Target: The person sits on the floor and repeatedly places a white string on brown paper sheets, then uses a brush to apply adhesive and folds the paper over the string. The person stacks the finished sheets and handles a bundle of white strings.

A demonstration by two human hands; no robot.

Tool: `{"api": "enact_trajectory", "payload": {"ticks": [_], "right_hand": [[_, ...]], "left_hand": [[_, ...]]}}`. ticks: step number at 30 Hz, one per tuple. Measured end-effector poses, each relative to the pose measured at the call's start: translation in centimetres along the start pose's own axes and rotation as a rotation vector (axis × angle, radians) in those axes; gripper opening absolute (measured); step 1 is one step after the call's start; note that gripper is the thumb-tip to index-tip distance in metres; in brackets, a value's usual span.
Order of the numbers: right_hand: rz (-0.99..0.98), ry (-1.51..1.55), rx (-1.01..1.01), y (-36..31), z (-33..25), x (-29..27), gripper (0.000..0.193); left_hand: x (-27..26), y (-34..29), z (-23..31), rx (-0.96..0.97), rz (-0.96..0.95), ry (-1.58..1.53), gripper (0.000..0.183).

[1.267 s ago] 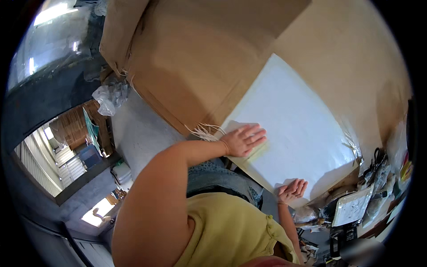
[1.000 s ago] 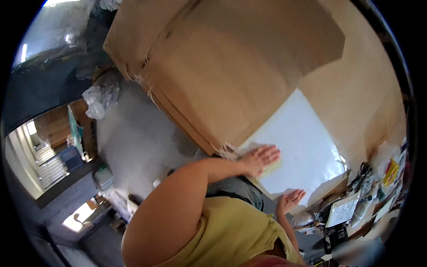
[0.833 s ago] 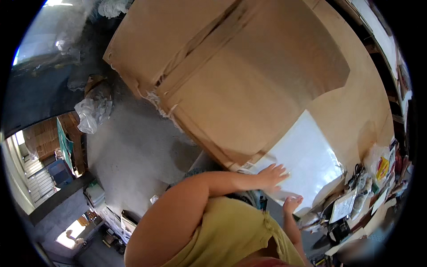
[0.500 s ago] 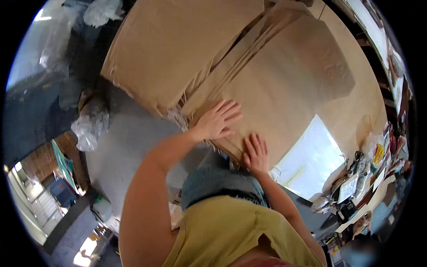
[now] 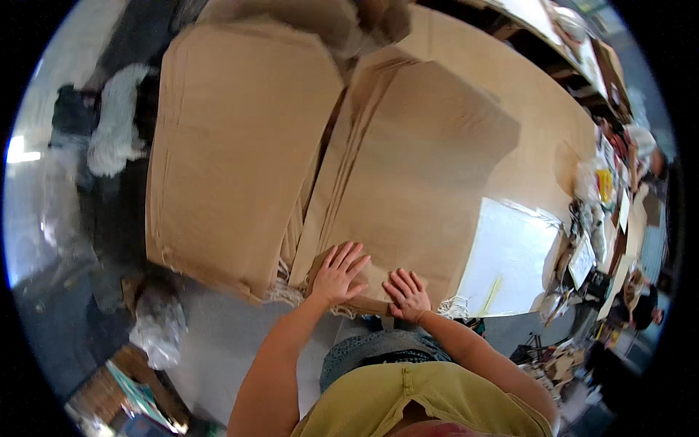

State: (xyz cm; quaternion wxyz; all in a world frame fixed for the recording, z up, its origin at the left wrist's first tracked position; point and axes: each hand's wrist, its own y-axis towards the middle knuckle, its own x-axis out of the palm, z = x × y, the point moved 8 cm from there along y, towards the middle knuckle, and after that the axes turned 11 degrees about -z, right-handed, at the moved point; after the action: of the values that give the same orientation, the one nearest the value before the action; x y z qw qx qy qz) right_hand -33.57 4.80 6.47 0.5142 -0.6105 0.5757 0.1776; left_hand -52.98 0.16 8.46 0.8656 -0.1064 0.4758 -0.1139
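Note:
My left hand point(image 5: 338, 275) lies flat with fingers spread on the near edge of a stack of brown paper bags point(image 5: 429, 160). Just right of it, my right hand point(image 5: 408, 295) rests on the same edge, fingers stretched out and slightly apart. Nothing is held in either palm. Another stack of brown paper bags point(image 5: 233, 138) lies to the left, its long side against the first. White cords point(image 5: 285, 293) stick out at the near edge beside my left hand, and a white cord bundle point(image 5: 455, 306) shows right of my right hand.
A glossy white sheet point(image 5: 510, 247) with a pale yellow strip point(image 5: 494, 293) lies on the tan table point(image 5: 542, 135) at the right. Clutter point(image 5: 582, 262) lines the table's right end. Clear plastic point(image 5: 156, 339) sits at the lower left. People are visible at the far right.
The view has turned, so the stacks now appear more upright and lower. Both hands still lie on the near edge of the right stack; my right fingers now point more to the left.

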Motion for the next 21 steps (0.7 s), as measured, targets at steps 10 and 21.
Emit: {"api": "enact_trajectory", "payload": {"ticks": [10, 21], "right_hand": [[0.35, 0.751, 0.585, -3.0, 10.6, -9.7, 0.043], [0.467, 1.061, 1.299, -10.6, 19.0, 1.7, 0.058]], "left_hand": [[-13.6, 7.3, -8.1, -0.396, 0.29, -0.225, 0.062], [-7.2, 12.8, -15.6, -0.567, -0.084, -1.058, 0.056]]}}
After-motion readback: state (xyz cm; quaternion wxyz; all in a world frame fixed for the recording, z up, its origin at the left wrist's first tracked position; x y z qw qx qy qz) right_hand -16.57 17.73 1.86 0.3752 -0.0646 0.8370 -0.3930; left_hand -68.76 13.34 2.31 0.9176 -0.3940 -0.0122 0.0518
